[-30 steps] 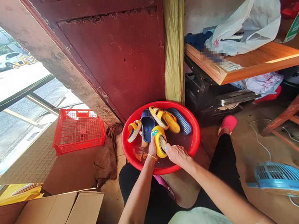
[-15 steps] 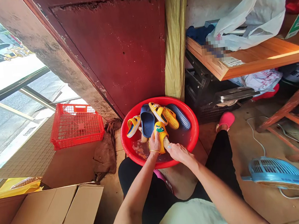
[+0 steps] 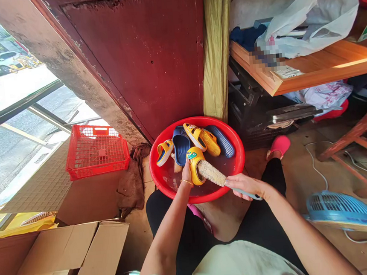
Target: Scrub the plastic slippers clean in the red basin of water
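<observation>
While the left hand (image 3: 187, 174) clasped the yellow clog (image 3: 195, 154), the right hand (image 3: 246, 184) gripped the brush (image 3: 211, 173) slanting apparently into its opening.

A dark red painted door with chipped edges (image 3: 145, 68) is standing between a worn, stained plaster wall (image 3: 77, 65) on the left and a yellowish draped cloth (image 3: 216, 57). Bright daylight is coming through the opening at left, where a pale paved road (image 3: 28, 125) and a white car (image 3: 2, 63) are showing. At right, a wooden-topped table (image 3: 321, 67) is holding a white plastic bag (image 3: 317, 18). A blue fan (image 3: 346, 211) is resting on the brownish tiled floor (image 3: 298, 179), near 1 reddish wooden stool (image 3: 356, 129).
</observation>
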`<state>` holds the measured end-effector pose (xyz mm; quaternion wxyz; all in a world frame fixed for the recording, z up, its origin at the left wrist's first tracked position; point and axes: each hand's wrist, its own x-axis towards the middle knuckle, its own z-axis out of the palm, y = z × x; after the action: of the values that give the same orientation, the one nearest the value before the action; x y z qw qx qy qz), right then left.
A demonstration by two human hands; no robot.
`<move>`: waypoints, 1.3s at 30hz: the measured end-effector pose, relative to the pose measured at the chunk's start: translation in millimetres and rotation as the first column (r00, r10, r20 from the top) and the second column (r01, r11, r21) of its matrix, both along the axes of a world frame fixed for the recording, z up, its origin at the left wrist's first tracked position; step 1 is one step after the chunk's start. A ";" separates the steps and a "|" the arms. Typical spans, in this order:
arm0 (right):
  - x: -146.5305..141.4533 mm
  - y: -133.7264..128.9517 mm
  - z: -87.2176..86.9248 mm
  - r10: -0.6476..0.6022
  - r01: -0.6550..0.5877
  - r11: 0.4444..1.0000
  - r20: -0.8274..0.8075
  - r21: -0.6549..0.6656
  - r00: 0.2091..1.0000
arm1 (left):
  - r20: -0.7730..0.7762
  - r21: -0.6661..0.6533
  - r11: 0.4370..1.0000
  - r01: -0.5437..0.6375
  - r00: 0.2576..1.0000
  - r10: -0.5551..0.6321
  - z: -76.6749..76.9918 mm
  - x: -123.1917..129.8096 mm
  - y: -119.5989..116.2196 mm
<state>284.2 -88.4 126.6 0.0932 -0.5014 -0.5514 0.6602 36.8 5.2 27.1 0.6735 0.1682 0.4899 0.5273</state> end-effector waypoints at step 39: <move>-29.9 31.4 -5.1 -0.109 -0.328 0.814 0.682 0.479 0.723 | 0.365 0.061 0.978 0.201 0.907 -0.209 15.8 -14.9 -1.7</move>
<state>254.3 -57.0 121.5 -0.0118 -0.6207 -0.7471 0.2377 21.9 3.5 43.0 0.8034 0.1238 0.3282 0.4811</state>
